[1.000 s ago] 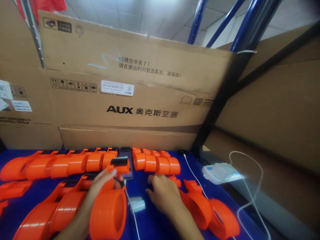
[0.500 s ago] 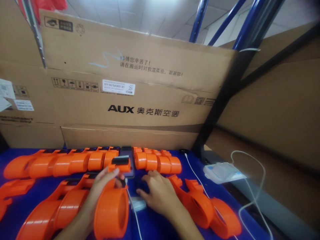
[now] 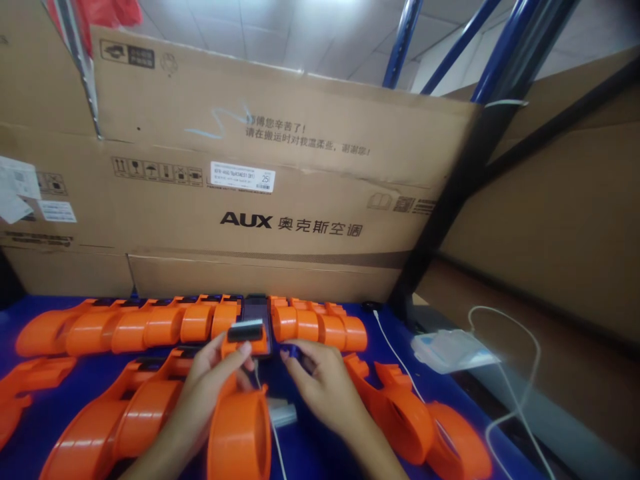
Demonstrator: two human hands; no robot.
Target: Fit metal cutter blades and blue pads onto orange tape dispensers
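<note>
My left hand (image 3: 210, 377) is closed around an orange tape dispenser (image 3: 239, 437), upright, its round hub toward me. At its top sit a black strip and a pale toothed blade (image 3: 246, 325). My right hand (image 3: 327, 387), just to the right, pinches a small dark blue piece (image 3: 291, 349) between thumb and fingers; its exact kind is unclear. More orange dispensers (image 3: 90, 427) stand beside my left forearm, some with black parts on top. Right of my right hand lie orange dispenser frames (image 3: 405, 417) without visible black parts.
A back row of orange dispensers (image 3: 130, 330) runs along a cardboard panel (image 3: 300, 267), with a phone (image 3: 257, 310) among them. A pale flat item (image 3: 283, 415) and a white cable lie on the blue surface. A translucent plastic box (image 3: 450, 350) sits right, near a dark rack post (image 3: 435, 220).
My right hand has come up from the surface with the small blue piece pinched in its fingers. The dispenser in my left hand has shifted slightly right, along with the whole view.
</note>
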